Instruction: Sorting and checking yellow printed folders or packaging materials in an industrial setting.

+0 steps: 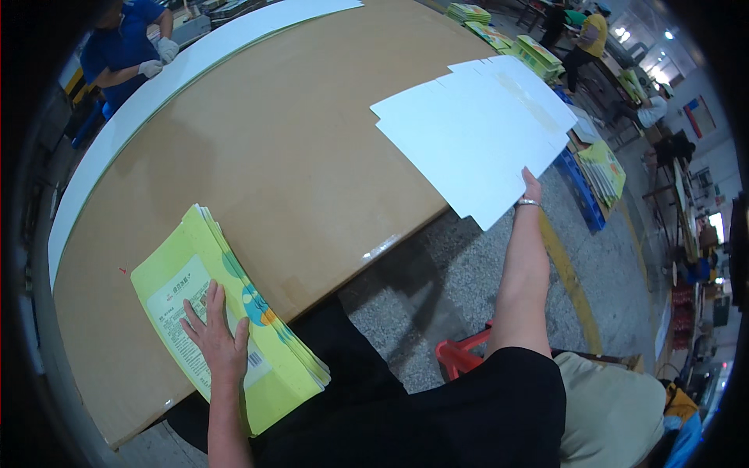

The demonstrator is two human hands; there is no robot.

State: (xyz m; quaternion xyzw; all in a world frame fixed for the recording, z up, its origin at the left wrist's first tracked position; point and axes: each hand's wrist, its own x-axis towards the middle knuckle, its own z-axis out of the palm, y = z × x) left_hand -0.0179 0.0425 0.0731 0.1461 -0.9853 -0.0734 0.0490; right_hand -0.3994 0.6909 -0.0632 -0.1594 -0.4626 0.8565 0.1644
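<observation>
My left hand [212,331] lies on a stack of folded yellow-green printed cartons [168,269], fingers spread over the white label panel. The stack rests at the table's near left edge, its lower end reaching over my lap. Stretched out to the right, my right hand [531,187] grips the near edge of a large white die-cut cardboard sheet [476,132] with notched edges. A strip of clear tape or a glossy band runs across the sheet's far right part. The sheet lies partly over the table and sticks out past its right edge. Fingers under the sheet are hidden.
The brown table [281,156] has a long white board [101,148] along its far left rim. Beyond it, a person in blue [125,54] wears white gloves. Green carton stacks [538,58] stand far right, others near a blue pallet [581,187]. A red stool [460,355] is beside me.
</observation>
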